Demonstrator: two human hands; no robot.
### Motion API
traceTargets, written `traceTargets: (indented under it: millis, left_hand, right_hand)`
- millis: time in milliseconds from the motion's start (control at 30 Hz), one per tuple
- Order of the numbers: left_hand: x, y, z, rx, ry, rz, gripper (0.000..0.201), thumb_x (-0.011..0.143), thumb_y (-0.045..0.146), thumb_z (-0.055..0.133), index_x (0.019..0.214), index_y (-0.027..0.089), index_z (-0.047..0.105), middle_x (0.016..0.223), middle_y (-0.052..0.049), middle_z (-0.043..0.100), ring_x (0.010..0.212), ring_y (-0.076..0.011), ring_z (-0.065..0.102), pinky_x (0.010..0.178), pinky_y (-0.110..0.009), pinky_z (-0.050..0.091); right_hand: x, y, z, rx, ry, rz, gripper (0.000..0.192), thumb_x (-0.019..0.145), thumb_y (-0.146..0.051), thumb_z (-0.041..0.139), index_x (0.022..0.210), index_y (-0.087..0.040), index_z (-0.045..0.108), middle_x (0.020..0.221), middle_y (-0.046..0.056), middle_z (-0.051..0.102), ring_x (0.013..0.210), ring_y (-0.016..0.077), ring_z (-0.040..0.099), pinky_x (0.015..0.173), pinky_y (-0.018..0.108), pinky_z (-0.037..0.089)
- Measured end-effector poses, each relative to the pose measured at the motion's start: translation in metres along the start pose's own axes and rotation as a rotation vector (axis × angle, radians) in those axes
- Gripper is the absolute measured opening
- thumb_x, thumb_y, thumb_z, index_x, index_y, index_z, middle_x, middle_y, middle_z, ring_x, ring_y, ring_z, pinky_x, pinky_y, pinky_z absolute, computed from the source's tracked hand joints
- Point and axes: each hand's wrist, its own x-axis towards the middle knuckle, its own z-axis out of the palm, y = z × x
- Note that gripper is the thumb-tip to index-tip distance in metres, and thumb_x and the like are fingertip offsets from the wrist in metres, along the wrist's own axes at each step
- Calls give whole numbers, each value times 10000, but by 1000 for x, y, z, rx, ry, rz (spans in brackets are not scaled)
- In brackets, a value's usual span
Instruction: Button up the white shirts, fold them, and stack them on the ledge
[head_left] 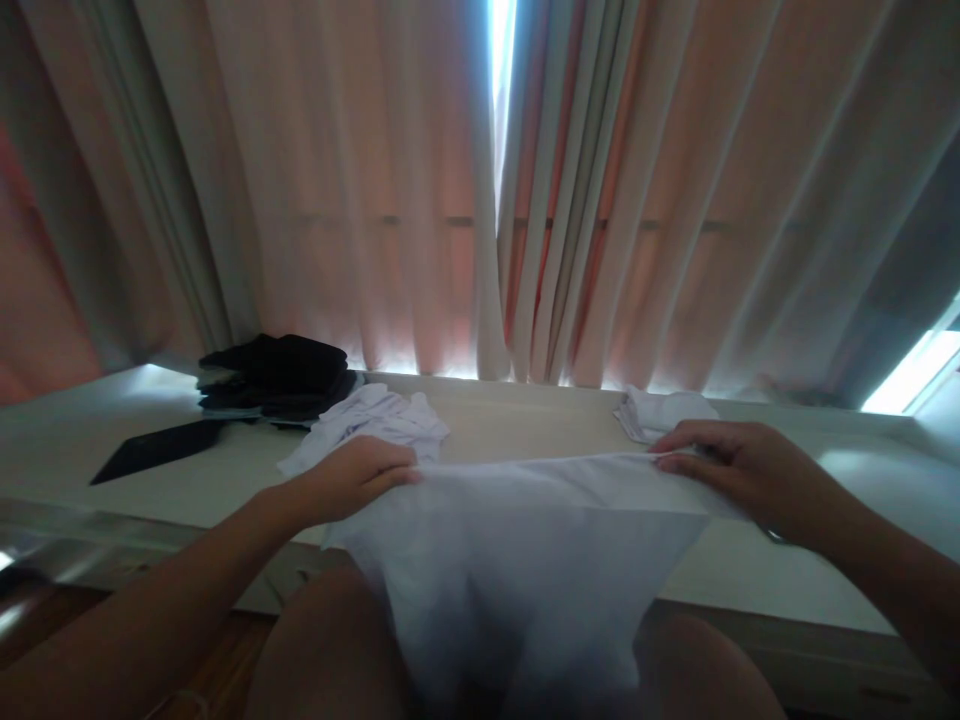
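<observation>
A white cloth garment (525, 540) is stretched between my two hands, its upper edge pulled nearly straight and the rest hanging down over my lap. At its upper left corner my left hand (360, 475) pinches the edge, fingers closed. My right hand (727, 465) pinches the upper right corner between thumb and fingers. Just beyond my left hand lies a crumpled white cloth (382, 415). Behind my right hand sits a smaller folded white cloth (660, 408). The exact kind of garment I hold cannot be made out.
A stack of folded black cloth (277, 375) stands at the back left of the white ledge (525, 415), with a flat black piece (157, 450) in front of it. Long curtains (375, 200) hang behind the ledge. My knees are below its front edge.
</observation>
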Motion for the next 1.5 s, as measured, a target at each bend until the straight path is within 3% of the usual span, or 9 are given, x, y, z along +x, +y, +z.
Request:
traceTargets:
  millis: [267, 367, 533, 733, 900, 1000, 1267, 1367, 1500]
  left_hand:
    - [-6, -3, 8, -70, -130, -28, 444, 993, 513, 414, 734, 183, 562, 692, 7, 590, 663, -147, 536, 626, -256, 334]
    - [-10, 0, 6, -104, -166, -47, 420, 1004, 495, 411, 770, 184, 569, 724, 7, 591, 693, -148, 550, 652, -255, 355]
    - [-4, 25, 12, -222, -151, -72, 393, 1009, 494, 380, 870, 193, 592, 858, -20, 637, 797, -173, 563, 717, -272, 405]
    - [18, 67, 29, -320, -342, 44, 329, 1007, 432, 415, 855, 208, 603, 830, -2, 638, 755, -159, 577, 667, -261, 403]
    - [19, 68, 25, -209, -372, 77, 282, 1003, 393, 426, 867, 210, 592, 778, 3, 606, 671, -143, 541, 586, -261, 351]
    - [12, 60, 21, -103, -365, 37, 251, 983, 379, 467, 830, 208, 570, 734, 18, 565, 628, -134, 508, 554, -265, 303]
    - [13, 61, 14, -91, -382, 4, 178, 916, 325, 580, 788, 210, 624, 712, 24, 597, 637, -135, 535, 566, -263, 309]
    - [15, 64, 8, -90, -396, 14, 171, 913, 320, 591, 787, 212, 632, 704, 26, 604, 629, -133, 540, 563, -263, 311]
    - [17, 66, -1, -38, -402, 25, 158, 912, 319, 609, 795, 217, 637, 713, 26, 618, 641, -133, 551, 569, -262, 307]
  right_hand:
    - [-8, -4, 5, 74, -107, 45, 393, 919, -587, 549, 943, -236, 723, 970, 55, 736, 892, 249, 667, 786, 361, 492]
    - [-9, -1, 0, 90, -193, 69, 386, 937, -566, 527, 889, -224, 698, 848, 46, 711, 775, 213, 653, 687, 317, 495]
    - [-3, 6, 4, 76, -532, -6, 318, 913, -524, 589, 955, -236, 716, 949, 53, 717, 912, 238, 670, 824, 357, 531]
    - [3, -31, 105, 356, -561, -142, 470, 938, -471, 578, 1360, -264, 576, 1410, 73, 576, 1276, 251, 530, 1122, 437, 363]
    - [-2, -62, 178, 618, -769, -144, 314, 961, -420, 530, 978, -167, 715, 950, 41, 713, 822, 171, 625, 782, 299, 497]
    - [-11, -67, 190, 689, -741, -82, 329, 963, -421, 522, 907, -153, 705, 868, 25, 693, 758, 153, 597, 723, 274, 480]
    - [-42, -87, 230, 639, -345, 36, 225, 929, -386, 537, 922, -208, 674, 934, 54, 699, 838, 200, 614, 781, 316, 477]
    - [-52, -92, 241, 787, -323, 191, 263, 907, -456, 574, 1009, -219, 627, 947, 45, 690, 821, 199, 608, 721, 303, 480]
    - [-59, -93, 243, 870, -395, 134, 321, 921, -492, 544, 1074, -235, 658, 1077, 52, 703, 954, 231, 618, 846, 340, 479]
